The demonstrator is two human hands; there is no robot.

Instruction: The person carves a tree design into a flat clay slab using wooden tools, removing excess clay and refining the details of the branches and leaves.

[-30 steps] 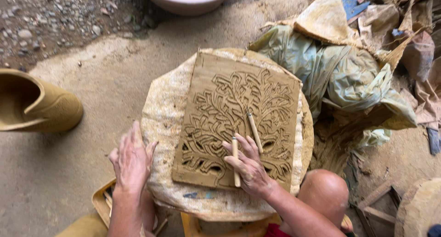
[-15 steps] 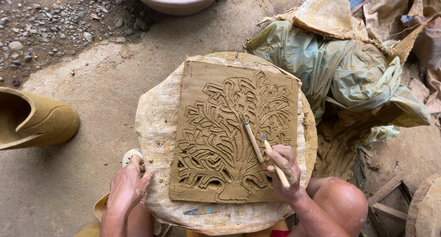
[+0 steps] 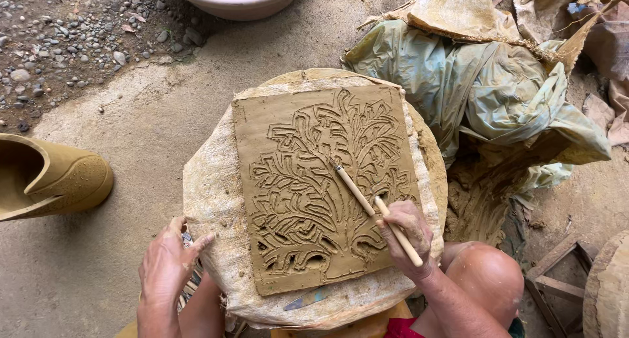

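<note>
light: soft, even daylight, bright | shadows: faint, short, in the carved grooves of the clay slab (image 3: 324, 187) | glare: none, mild sheen on the plastic sheet (image 3: 485, 95) upper right | focus: sharp centre, slight stretch at frame edges

Two hands (image 3: 167, 269), one clay slab (image 3: 321, 187), two wooden sticks (image 3: 357, 190).

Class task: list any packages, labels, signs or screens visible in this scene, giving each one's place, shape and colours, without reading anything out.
No labels, signs or screens are in view.
Plastic sheeting: crumpled heap right of the work stand, pale green, mud-stained; nearest thing to packaging.
Sacking: tan, rumpled, on top of that heap at the upper right.
</note>
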